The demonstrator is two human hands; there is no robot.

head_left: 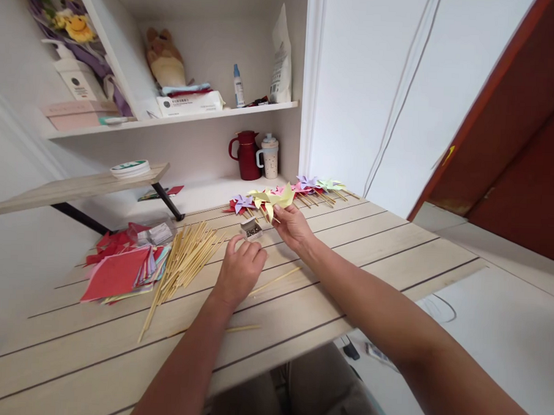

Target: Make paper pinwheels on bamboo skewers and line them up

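My right hand (pixel 293 226) pinches a pale yellow paper pinwheel (pixel 284 197) between thumb and fingers, above the far part of the table. My left hand (pixel 242 264) is just in front of a small open box (pixel 251 229) of tiny metal pieces, its fingers curled down and the tips hidden from me. Whatever those fingers hold, if anything, does not show. One loose thin stick (pixel 276 281) lies to the right of my left hand, and another stick (pixel 244 328) lies nearer the front edge. Behind the box rests a purple pinwheel (pixel 243 203).
Left of my hands lie a heap of thin sticks (pixel 187 258) and stacked coloured paper squares (pixel 118 274). Several finished pinwheels (pixel 308 182) line the back. A dark red jug (pixel 248 156) and a cup (pixel 270 157) stand below the shelf. A small raised stand (pixel 85 187) is at left.
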